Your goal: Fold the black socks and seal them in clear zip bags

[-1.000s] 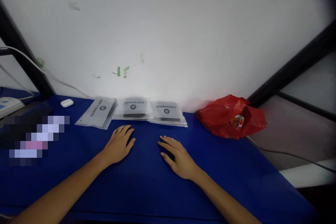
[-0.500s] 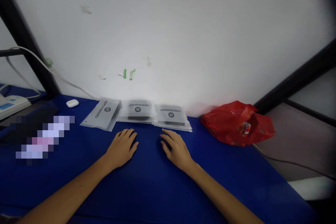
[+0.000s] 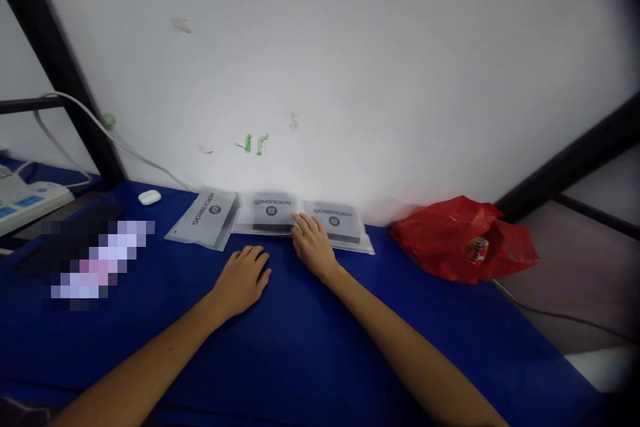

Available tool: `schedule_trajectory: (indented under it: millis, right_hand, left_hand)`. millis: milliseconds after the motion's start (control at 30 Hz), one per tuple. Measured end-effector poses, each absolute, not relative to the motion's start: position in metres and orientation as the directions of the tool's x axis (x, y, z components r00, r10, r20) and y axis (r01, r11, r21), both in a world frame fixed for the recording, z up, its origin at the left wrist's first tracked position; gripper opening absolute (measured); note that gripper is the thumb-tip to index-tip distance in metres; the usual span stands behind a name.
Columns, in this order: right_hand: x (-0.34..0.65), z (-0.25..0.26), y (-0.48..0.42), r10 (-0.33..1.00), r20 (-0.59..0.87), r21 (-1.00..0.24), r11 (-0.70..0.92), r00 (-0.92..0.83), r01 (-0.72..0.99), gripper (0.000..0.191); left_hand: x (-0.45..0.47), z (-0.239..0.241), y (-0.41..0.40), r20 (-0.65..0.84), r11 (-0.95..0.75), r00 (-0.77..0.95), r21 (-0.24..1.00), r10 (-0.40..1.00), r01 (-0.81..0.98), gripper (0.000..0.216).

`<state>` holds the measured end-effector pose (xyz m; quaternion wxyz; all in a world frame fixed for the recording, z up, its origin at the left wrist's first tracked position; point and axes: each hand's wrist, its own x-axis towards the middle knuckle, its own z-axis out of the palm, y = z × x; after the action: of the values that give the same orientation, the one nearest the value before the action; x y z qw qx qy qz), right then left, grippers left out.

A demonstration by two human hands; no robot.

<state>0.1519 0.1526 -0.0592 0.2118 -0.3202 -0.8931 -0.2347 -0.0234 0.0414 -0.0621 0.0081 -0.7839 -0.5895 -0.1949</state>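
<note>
Three groups of frosted plastic pouches printed ROCKBROS lie in a row against the wall: a tilted left pouch (image 3: 203, 220), a middle pouch (image 3: 267, 203) and right pouches (image 3: 343, 213), which look stacked. My right hand (image 3: 314, 247) reaches over the seam between the middle and right pouches, its fingertips at their near edges; whether it presses on them I cannot tell. The fingers are stretched out and grip nothing. Palm down on the blue tabletop (image 3: 280, 333), my left hand (image 3: 243, 281) rests just short of the pouches with its fingers apart.
A crumpled red plastic bag (image 3: 460, 240) lies at the right by the wall. To the left are a small white case (image 3: 149, 197), a white power strip (image 3: 37, 203), a dark flat object (image 3: 75, 230) and a blurred-out patch. A white cable (image 3: 145, 159) runs along the wall.
My right hand has moved forward and left from the bare tabletop to the pouches. My left hand stays on the table. The whole view has shifted slightly.
</note>
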Motion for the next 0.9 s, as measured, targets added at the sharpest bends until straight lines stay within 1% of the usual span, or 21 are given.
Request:
schedule_trajectory:
  millis: [233,400,500,567,633,767,833,900]
  right_hand:
    - [0.145,-0.054,0.143,0.419,0.514,0.325,0.712,-0.748,0.622,0.013]
    - [0.15,-0.053,0.12,0.412,0.495,0.258,0.772,-0.765,0.582,0.013]
    - [0.16,-0.052,0.098,0.417,0.474,0.172,0.82,-0.775,0.546,0.014]
    - [0.17,-0.05,0.081,0.435,0.469,0.085,0.845,-0.769,0.529,0.014]
    - [0.18,-0.049,0.064,0.458,0.48,-0.02,0.858,-0.748,0.513,0.014]
    - [0.198,-0.049,0.038,0.508,0.551,-0.198,0.85,-0.662,0.488,0.011]
    - [0.205,-0.05,0.031,0.535,0.579,-0.253,0.835,-0.615,0.489,0.009]
    - [0.211,-0.05,0.028,0.557,0.596,-0.285,0.82,-0.579,0.496,0.009]
  left_hand:
    - [-0.022,-0.056,0.04,0.328,-0.297,0.225,0.188,0.917,0.936,0.026]
    - [-0.021,-0.049,0.036,0.45,-0.298,0.2,0.156,0.87,0.942,0.021]
    - [-0.019,-0.046,0.026,0.478,-0.315,0.223,0.121,0.85,0.941,0.019]
    - [-0.016,-0.044,0.017,0.473,-0.342,0.264,0.084,0.841,0.936,0.019]
    - [-0.013,-0.044,0.006,0.463,-0.395,0.335,0.036,0.821,0.918,0.019]
    - [-0.007,-0.048,-0.01,0.446,-0.514,0.493,-0.082,0.747,0.854,0.011]
    - [-0.005,-0.05,-0.012,0.459,-0.547,0.534,-0.118,0.71,0.829,0.016]
    - [-0.004,-0.051,-0.012,0.484,-0.565,0.547,-0.123,0.683,0.815,0.021]
